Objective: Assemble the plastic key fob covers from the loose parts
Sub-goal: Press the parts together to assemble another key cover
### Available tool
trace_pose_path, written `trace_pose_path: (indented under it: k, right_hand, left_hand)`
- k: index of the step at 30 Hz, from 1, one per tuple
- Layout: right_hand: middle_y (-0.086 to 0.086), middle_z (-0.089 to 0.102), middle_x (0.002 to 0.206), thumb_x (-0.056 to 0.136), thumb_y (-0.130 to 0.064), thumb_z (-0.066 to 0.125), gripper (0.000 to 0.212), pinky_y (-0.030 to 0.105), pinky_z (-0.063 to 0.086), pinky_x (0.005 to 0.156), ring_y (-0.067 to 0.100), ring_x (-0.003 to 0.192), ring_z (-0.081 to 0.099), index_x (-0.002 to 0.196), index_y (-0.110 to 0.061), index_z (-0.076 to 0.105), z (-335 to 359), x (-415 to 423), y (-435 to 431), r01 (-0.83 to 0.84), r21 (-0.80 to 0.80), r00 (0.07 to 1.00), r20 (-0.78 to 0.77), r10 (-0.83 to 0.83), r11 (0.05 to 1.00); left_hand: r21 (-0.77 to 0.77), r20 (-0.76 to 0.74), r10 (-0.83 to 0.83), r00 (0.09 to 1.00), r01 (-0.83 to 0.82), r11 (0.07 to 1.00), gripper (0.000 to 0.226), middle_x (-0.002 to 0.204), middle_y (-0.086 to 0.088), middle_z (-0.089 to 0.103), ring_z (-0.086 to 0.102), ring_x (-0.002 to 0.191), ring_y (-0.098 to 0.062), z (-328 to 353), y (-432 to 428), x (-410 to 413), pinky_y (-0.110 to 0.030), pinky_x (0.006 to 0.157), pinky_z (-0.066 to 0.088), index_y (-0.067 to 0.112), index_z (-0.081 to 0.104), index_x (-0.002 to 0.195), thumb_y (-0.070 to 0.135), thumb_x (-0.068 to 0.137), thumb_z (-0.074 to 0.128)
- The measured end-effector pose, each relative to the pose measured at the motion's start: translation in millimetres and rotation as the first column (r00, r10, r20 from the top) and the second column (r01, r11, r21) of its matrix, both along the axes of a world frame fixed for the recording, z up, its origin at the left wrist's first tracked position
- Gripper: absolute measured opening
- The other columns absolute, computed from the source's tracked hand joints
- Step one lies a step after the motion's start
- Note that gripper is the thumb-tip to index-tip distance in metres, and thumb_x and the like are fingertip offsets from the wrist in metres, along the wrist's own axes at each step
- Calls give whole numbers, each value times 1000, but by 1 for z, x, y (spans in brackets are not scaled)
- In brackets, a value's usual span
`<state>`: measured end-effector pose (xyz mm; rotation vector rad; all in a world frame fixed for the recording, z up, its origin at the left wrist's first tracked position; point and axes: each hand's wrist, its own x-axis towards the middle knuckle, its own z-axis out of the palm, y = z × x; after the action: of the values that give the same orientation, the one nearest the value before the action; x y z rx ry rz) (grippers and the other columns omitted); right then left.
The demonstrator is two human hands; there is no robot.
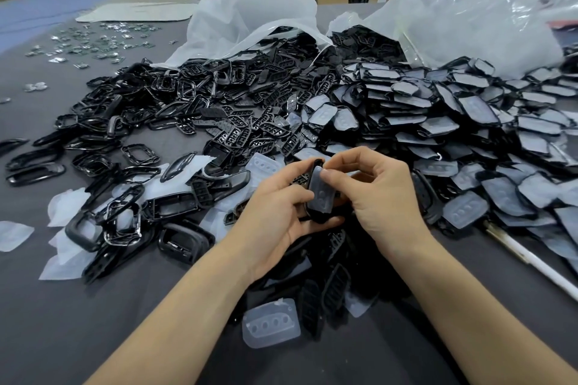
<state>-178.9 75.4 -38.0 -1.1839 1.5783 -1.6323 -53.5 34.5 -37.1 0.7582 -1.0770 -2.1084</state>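
My left hand (278, 209) grips a black key fob cover (316, 214) from below and the left, fingers curled round its edge. A translucent button pad (320, 192) lies on the cover's face. My right hand (372, 194) pinches the pad and cover from the right, with the thumb on the pad's upper part. Both hands meet above the grey table (93, 306), just in front of the heaps of parts.
A heap of black frames (131, 122) fills the left, black button grids (247, 131) the middle, and pad-covered pieces (469, 122) the right. Two white bags (250, 19) lie behind. Loose clear pads (270, 323) and black parts lie near my forearms. A white stick (531, 262) lies at the right.
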Motion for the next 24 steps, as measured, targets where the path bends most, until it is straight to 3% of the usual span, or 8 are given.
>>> trace_pose_path:
  k: [8,15,19,21,24]
  right_hand:
    - [-9,63,59,76,-8,76,19,22,47,58,13,59,54,66,-23,69,0,1,-1,59,29,998,-17,-58,998]
    - [-9,58,53,76,-7,75,20,19,42,53,12,55,50,66,-22,66,-3,1,-1,60,37,998,-6,-60,997]
    - [-3,60,66,76,-7,76,20,24,47,53,13,57,54,74,-21,62,-2,-1,-1,43,36,999,2,-43,998]
    - [0,60,74,76,-7,76,20,22,49,52,10,57,58,80,-18,61,0,-5,-1,14,69,998,54,-18,998]
    - [1,66,76,77,-7,76,15,30,56,60,13,66,64,80,-16,65,4,-11,1,-63,129,987,154,43,990]
  left_hand:
    - [-51,-37,-15,999,13,999,46,88,-15,68,69,80,-21,-4,1,0,-45,75,59,13,62,112,-14,91,32]
    - [-110,7,-24,1000,24,994,45,99,-21,61,66,87,-23,-6,2,0,-43,76,59,14,59,119,-14,92,36]
    - [-187,22,-30,999,33,982,46,94,-15,69,68,88,-22,-8,2,1,-42,79,59,15,55,121,-17,91,42]
    - [-218,24,-42,999,46,975,47,92,-13,71,70,89,-22,-8,3,2,-40,78,59,17,56,119,-18,91,41]
    - [-243,38,-56,998,63,968,48,96,-15,70,69,96,-29,-8,1,3,-37,76,59,19,59,119,-17,91,42]
